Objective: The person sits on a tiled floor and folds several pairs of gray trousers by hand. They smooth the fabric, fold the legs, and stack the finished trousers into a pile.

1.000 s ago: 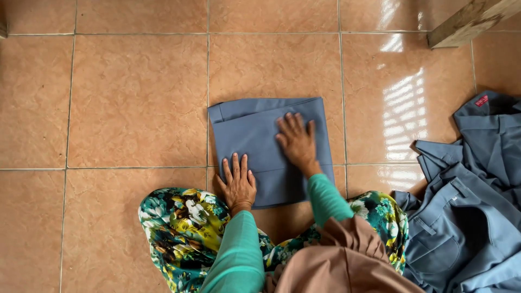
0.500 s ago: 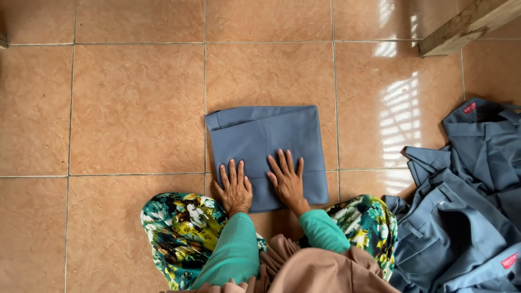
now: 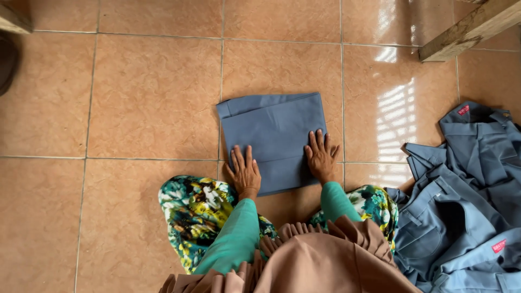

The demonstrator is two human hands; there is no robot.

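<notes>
A folded grey-blue garment lies flat on the tan tiled floor in front of my knees. My left hand presses palm down on its near left corner, fingers spread. My right hand lies flat on its near right edge, fingers spread too. Neither hand grips anything. Both arms wear teal sleeves, and a floral skirt covers my knees below the hands.
A heap of unfolded grey-blue clothes with small red labels lies on the floor at the right. A wooden beam or furniture leg crosses the top right corner. A dark object sits at the left edge.
My right hand has slid from the garment's middle to its near right edge. My left hand has shifted a little onto the near left corner. The garment stays folded.
</notes>
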